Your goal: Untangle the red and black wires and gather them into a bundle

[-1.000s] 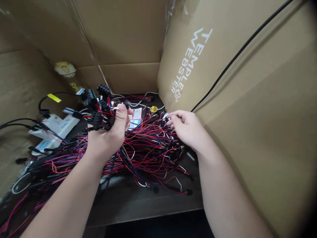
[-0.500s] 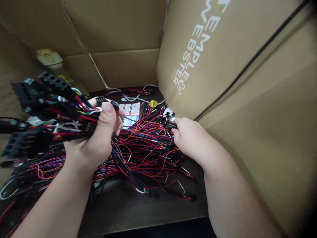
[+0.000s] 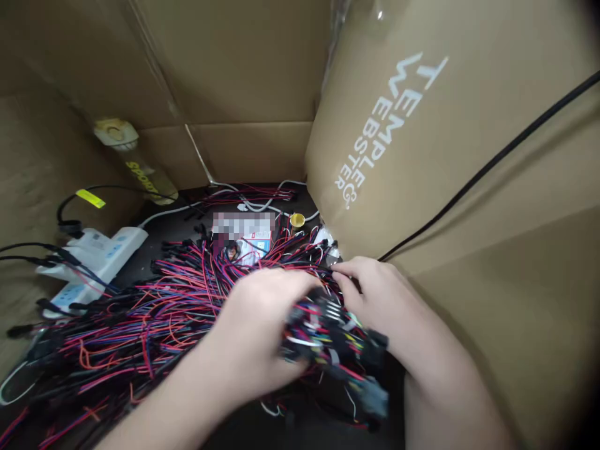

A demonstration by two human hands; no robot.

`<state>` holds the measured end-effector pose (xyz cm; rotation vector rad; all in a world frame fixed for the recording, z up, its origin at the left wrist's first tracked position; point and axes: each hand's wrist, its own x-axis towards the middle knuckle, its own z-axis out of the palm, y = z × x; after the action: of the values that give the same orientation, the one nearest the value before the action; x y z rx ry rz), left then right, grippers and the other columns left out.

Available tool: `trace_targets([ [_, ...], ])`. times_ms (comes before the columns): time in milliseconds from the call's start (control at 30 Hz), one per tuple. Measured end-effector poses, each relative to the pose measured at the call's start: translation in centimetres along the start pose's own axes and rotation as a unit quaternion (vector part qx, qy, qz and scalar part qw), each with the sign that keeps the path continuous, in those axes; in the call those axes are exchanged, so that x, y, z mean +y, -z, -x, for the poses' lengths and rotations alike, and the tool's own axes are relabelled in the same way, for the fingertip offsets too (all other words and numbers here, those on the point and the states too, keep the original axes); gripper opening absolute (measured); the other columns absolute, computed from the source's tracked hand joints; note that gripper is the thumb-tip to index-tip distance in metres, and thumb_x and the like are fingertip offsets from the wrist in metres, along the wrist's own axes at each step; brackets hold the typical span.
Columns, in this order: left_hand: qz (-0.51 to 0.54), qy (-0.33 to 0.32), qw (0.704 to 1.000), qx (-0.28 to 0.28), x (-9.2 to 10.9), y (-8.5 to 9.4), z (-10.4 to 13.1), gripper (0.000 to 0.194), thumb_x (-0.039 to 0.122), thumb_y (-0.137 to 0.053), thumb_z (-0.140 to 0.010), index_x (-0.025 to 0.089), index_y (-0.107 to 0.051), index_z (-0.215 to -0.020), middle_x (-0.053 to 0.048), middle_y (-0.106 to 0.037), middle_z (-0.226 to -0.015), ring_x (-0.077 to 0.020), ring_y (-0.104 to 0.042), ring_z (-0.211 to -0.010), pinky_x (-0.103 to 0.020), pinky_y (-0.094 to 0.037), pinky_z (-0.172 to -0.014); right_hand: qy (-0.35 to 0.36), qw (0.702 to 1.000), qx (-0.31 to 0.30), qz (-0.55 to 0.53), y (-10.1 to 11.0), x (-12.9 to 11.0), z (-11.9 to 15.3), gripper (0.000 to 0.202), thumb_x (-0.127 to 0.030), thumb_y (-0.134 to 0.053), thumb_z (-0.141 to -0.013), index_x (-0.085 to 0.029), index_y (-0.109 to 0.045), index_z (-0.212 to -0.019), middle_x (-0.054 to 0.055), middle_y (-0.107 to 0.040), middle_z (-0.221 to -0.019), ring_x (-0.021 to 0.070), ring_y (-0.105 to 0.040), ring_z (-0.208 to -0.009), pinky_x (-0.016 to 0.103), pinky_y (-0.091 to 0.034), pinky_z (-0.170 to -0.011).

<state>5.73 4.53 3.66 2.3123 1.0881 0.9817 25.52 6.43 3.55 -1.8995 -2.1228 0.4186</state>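
Tan corrugated cardboard panels (image 3: 248, 75) wall in a dark, flat tabletop (image 3: 135, 262). On it a broad heap of thin red, blue and black plastic-coated wires (image 3: 154, 306) spreads, its long axis running mostly left to right.

Over the heap's right part, the left hand (image 3: 262, 325) is curled round a thick bunch of multicoloured wires with black block-shaped plastic connectors (image 3: 337, 344). This bunch sticks out from the fist toward the lower right, connector ends slanting down and toward the wearer; motion blurs it. Just beyond it, the right hand (image 3: 370, 281) has thumb and forefinger drawn nearly together at the heap's right-hand wire ends; whether they grip one I cannot tell.

White capitals on the right-hand cardboard panel (image 3: 469, 262) read "TEMPLE & WEBSTER", slanting down toward the lower left. "SPORT" is printed in yellow on a clear cylindrical bottle with a pale cap (image 3: 150, 178), which leans at the back left. Near it, a bright yellow tag (image 3: 90, 199) wraps a black cable above a white plastic power strip (image 3: 115, 250). Behind the heap lie a partly pixelated printed leaflet (image 3: 255, 247) and a small round yellow cap (image 3: 297, 220).
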Motion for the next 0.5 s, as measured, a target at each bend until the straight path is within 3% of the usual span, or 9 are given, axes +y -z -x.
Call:
trace_targets([
  [33, -0.025, -0.01, 0.999, -0.037, 0.4, -1.0, 0.0, 0.037, 0.014, -0.07, -0.064, 0.02, -0.07, -0.101, -0.005, -0.071, -0.089, -0.0254, -0.065, -0.084, -0.04, -0.055, -0.076, 0.014, 0.999, 0.023, -0.029, 0.1, 0.1, -0.3, 0.03, -0.016, -0.05, -0.096, -0.019, -0.08, -0.101, 0.01, -0.079, -0.106, 0.0259, -0.074, -0.098, 0.037, -0.054, -0.086],
  [100, -0.17, -0.019, 0.978, -0.122, 1.2, -3.0, -0.2, 0.04, 0.015, -0.068, -0.064, 0.013, -0.067, -0.104, -0.012, -0.067, -0.094, -0.0306, -0.06, -0.091, -0.047, -0.055, -0.081, 0.025, 0.991, 0.086, -0.095, 0.9, 0.2, -1.0, 0.034, -0.017, -0.048, -0.097, -0.017, -0.077, -0.114, 0.011, -0.077, -0.117, 0.0253, -0.073, -0.107, 0.039, -0.055, -0.097],
  [200, -0.219, -0.004, 0.965, -0.147, 1.5, -5.0, -0.8, 0.06, 0.031, -0.075, -0.068, 0.008, -0.059, -0.122, -0.017, -0.06, -0.111, -0.0329, -0.056, -0.102, -0.049, -0.053, -0.091, 0.013, 0.978, 0.133, -0.161, 3.2, -1.2, -2.8, 0.032, -0.023, -0.05, -0.097, -0.018, -0.077, -0.114, 0.01, -0.078, -0.113, 0.0249, -0.074, -0.102, 0.04, -0.058, -0.094],
  [267, -0.222, 0.016, 0.964, -0.145, 1.3, -5.5, -1.1, 0.062, 0.037, -0.077, -0.069, 0.007, -0.058, -0.12, -0.016, -0.058, -0.109, -0.0327, -0.054, -0.101, -0.049, -0.052, -0.091, 0.025, 0.985, 0.096, -0.142, 4.7, -3.6, -5.3, 0.03, -0.025, -0.053, -0.096, -0.017, -0.076, -0.113, 0.01, -0.078, -0.113, 0.0238, -0.075, -0.1, 0.038, -0.059, -0.092],
  [333, -0.227, 0.024, 0.965, -0.132, 1.0, -5.7, -1.3, 0.056, 0.035, -0.075, -0.071, 0.007, -0.058, -0.117, -0.015, -0.056, -0.106, -0.0325, -0.054, -0.1, -0.049, -0.052, -0.091, 0.057, 0.997, 0.027, -0.05, 5.3, -6.8, -9.2, 0.035, -0.022, -0.051, -0.097, -0.013, -0.071, -0.123, 0.013, -0.075, -0.12, 0.0223, -0.073, -0.107, 0.035, -0.057, -0.097],
  [367, -0.226, 0.022, 0.966, -0.125, 0.9, -5.7, -1.3, 0.055, 0.033, -0.074, -0.071, 0.006, -0.058, -0.117, -0.015, -0.055, -0.106, -0.0325, -0.053, -0.1, -0.049, -0.052, -0.091, 0.072, 0.997, -0.018, 0.038, 5.2, -8.5, -11.4, 0.038, -0.023, -0.05, -0.098, -0.013, -0.068, -0.13, 0.014, -0.073, -0.124, 0.023, -0.072, -0.11, 0.035, -0.057, -0.098],
  [433, -0.207, 0.01, 0.971, -0.118, 0.7, -5.5, -1.2, 0.057, 0.03, -0.074, -0.068, 0.005, -0.058, -0.117, -0.017, -0.054, -0.109, -0.0328, -0.052, -0.102, -0.05, -0.051, -0.093, 0.084, 0.99, -0.068, 0.096, 4.3, -11.2, -16.2, 0.04, -0.024, -0.064, -0.091, -0.01, -0.068, -0.129, 0.018, -0.07, -0.128, 0.0288, -0.068, -0.117, 0.039, -0.055, -0.101],
  [500, -0.149, -0.009, 0.981, -0.127, 0.6, -4.6, -1.0, 0.067, 0.032, -0.075, -0.065, 0.005, -0.056, -0.122, -0.019, -0.052, -0.117, -0.0341, -0.051, -0.107, -0.05, -0.05, -0.099, 0.085, 0.98, -0.122, 0.135, 2.8, -12.7, -20.2, 0.043, -0.024, -0.073, -0.088, -0.01, -0.067, -0.128, 0.019, -0.067, -0.133, 0.029, -0.066, -0.12, 0.04, -0.054, -0.102],
])
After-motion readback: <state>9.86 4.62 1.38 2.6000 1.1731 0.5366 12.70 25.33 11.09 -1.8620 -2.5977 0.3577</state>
